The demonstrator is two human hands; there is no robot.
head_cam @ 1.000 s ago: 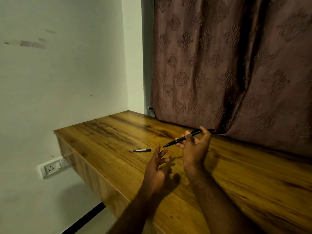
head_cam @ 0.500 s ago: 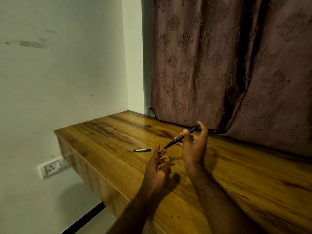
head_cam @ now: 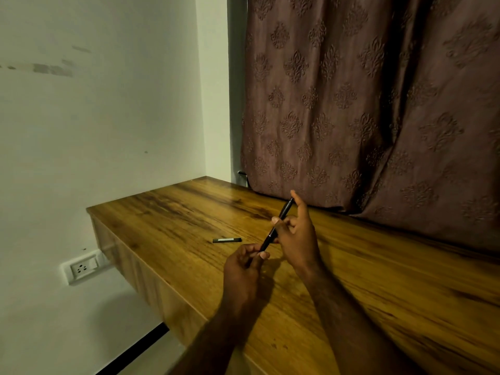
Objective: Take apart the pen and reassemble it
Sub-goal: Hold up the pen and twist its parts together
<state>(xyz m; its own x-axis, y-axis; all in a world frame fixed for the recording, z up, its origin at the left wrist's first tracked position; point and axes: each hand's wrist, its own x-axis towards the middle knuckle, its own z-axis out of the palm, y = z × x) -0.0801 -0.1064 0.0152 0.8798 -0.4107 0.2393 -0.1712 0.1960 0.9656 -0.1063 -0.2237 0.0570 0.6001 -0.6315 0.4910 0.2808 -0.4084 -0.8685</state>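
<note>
pen: slim black pen body (head_cam: 276, 226) w/ a thin reddish band mid-length, being held in the air above the desk, tilting from near-left up to far-right.
R hand: right hand (head_cam: 296, 236) is gripping the pen's upper half, thumb + fingers closing round the barrel, index finger sticking up beside the far end.
L hand: left hand (head_cam: 247, 262) is pinching the pen's near, lower end betw thumb + fingertips; tip itself is hiding behind the fingers, can't tell its state.
hands: sitting close together, both clamping on the same pen, one at each end.
loose part: short black pen piece (head_cam: 227, 240) w/ a pale strip along it is lying flat on the desk, just far-left of the left hand, not touching it.
desk: glossy brown wood-grain desk top (head_cam: 167, 220), both forearms reaching over its near edge.
bkgd: brown embossed curtain (head_cam: 365, 104) hanging along the desk's far-right side; white wall socket (head_cam: 82, 267) sitting low on the left wall, below desk level.
</note>
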